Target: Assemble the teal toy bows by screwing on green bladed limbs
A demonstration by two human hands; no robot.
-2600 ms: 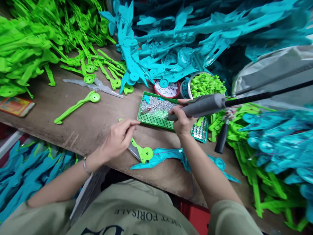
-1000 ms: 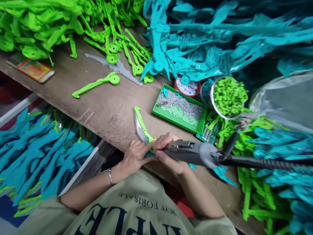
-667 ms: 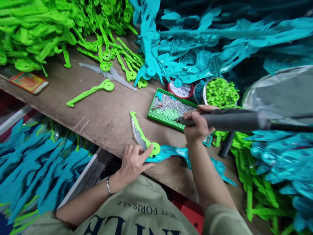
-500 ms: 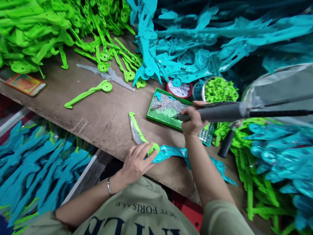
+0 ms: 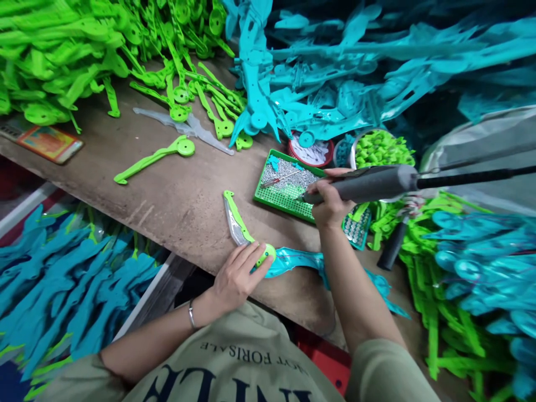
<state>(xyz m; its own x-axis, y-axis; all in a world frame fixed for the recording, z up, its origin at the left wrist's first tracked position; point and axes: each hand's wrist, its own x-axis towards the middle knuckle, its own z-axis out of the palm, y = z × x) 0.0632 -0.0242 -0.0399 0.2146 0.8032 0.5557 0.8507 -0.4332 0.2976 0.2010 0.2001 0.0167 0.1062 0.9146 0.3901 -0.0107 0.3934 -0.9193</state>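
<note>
My left hand (image 5: 238, 274) rests on the round end of a green plastic piece (image 5: 239, 222), fingers pressed together over it. A clear blade lies along that piece, and its round end sits on a blue plastic part (image 5: 298, 260) that runs right, under my right forearm. My right hand (image 5: 333, 204) is wrapped round a grey power screwdriver (image 5: 372, 183), held with its tip over the green tray (image 5: 285, 207). Small silver screws (image 5: 288, 176) and a red-handled screwdriver (image 5: 274, 181) lie in the tray.
Green parts (image 5: 54, 61) are piled at the back left, blue parts (image 5: 335, 89) at the back. A single green piece (image 5: 154, 159) lies on the bench (image 5: 176, 204). Tubs of small parts (image 5: 383, 149) stand behind the tray. More parts (image 5: 481, 268) lie at the right.
The rear of the grey power screwdriver has tilted slightly upward in my right hand, its tip still over the tray. My left hand keeps its place on the green piece. The whole view has shifted slightly.
</note>
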